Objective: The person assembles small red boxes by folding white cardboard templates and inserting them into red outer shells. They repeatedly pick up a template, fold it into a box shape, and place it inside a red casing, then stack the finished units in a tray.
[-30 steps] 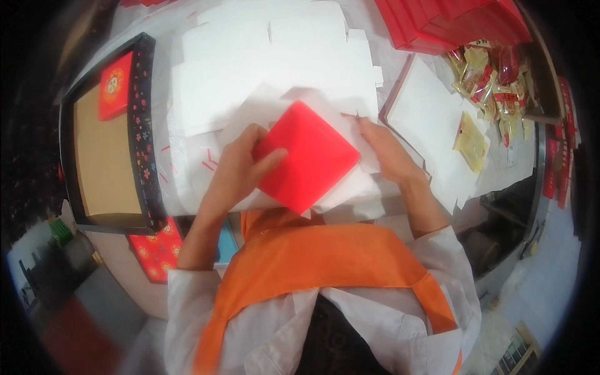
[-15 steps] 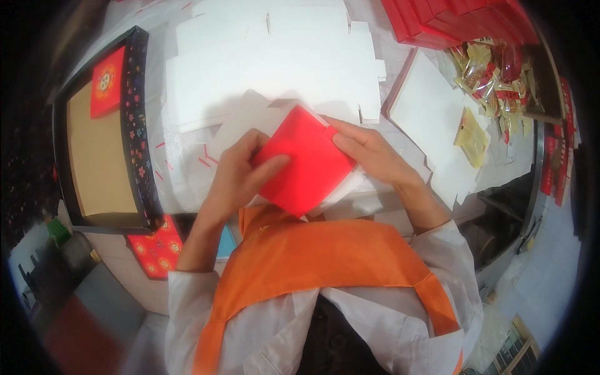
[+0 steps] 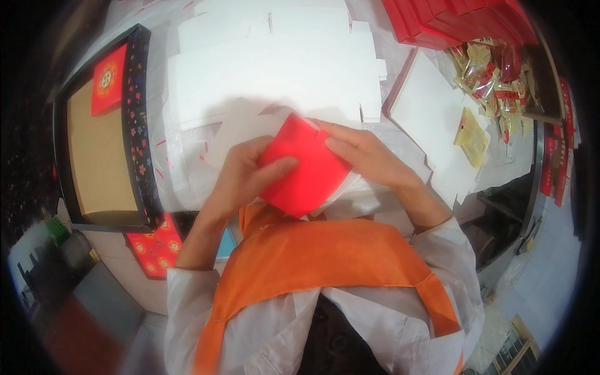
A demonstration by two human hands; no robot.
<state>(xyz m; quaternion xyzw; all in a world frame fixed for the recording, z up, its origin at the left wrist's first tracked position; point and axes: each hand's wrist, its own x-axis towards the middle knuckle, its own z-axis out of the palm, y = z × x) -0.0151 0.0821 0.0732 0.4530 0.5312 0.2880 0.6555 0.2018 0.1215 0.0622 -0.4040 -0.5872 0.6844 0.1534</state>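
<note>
From afar I watch the left hand (image 3: 236,170) and right hand (image 3: 364,153) pinching a red square piece (image 3: 307,169) between thumbs and fingers, near the bench's front edge (image 3: 375,205).

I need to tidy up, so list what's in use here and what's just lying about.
In use:
red card, between the fingers of the left hand and right hand

Probably just lying about:
white sheets
black tray
yellow packet
</note>
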